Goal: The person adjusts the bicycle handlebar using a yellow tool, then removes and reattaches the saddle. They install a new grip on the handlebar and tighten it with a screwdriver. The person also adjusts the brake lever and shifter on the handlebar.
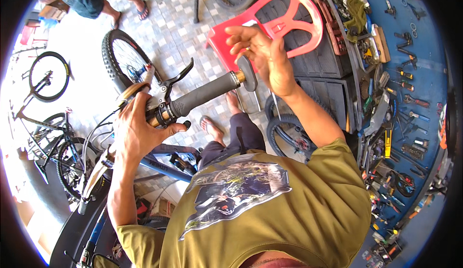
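A bicycle handlebar with gold-coloured tube showing reaches up to the right in front of me. My left hand (pixel 132 126) is closed around it inboard of the clamps, thumb stretched toward a small black lever (pixel 187 124). A brake lever (pixel 179 79) sticks up beside the clamp. Further out on the bar sits a black rubber grip (pixel 207 93). A flat, rounded black piece (pixel 247 74) stands at the bar's outer end, past a short gold section. Right beside that piece, my right hand (pixel 270 58) is raised, fingers apart and slightly curled, with nothing visible in it.
The bike's knobbly front tyre (pixel 112 60) is beyond the bar. A red plastic chair (pixel 308 22) stands ahead, near a dark cabinet (pixel 333 94). Tools hang on a blue board (pixel 424 75) at right. Other bikes (pixel 53 147) are at left; another person's legs (pixel 103 7) show far left.
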Tool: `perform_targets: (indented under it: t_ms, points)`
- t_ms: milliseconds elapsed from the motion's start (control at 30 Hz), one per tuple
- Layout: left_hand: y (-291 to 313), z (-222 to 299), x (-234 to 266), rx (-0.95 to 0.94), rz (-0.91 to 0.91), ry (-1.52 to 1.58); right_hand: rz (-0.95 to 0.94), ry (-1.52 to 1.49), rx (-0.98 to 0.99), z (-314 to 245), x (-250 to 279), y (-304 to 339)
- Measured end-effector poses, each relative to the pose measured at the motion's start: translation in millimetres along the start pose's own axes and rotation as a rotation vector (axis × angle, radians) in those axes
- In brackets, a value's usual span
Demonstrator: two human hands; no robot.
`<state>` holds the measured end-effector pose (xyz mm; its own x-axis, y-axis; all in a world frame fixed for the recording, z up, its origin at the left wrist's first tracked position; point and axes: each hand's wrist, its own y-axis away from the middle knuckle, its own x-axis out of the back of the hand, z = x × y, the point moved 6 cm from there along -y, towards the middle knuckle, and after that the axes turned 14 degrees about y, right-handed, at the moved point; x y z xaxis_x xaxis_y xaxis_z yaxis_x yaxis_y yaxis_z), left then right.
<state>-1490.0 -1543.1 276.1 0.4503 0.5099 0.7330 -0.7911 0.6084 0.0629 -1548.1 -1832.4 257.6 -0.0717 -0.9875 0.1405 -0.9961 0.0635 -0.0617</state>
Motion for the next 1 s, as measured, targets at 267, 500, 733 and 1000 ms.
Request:
perform_targets:
  t_ms: [267,500,733,1000]
  points:
    - [14.2,-14.1,15.7,0.015,-0.004,0.008,-0.234,0.615,0.325,-30.4,-8.5,27.6]
    - [26.5,-12.5,22.5,-0.027,0.026,-0.059,-0.196,0.666,0.226,-36.9,-20.5,43.4]
    - [24.9,-9.5,20.0,-0.07,0.018,-0.043,-0.174,0.747,0.19,-42.8,-19.9,49.2]
    - [34.8,28.9,22.0,-0.262,0.201,-0.133,-0.228,0.744,0.201,-47.4,-12.5,49.0]
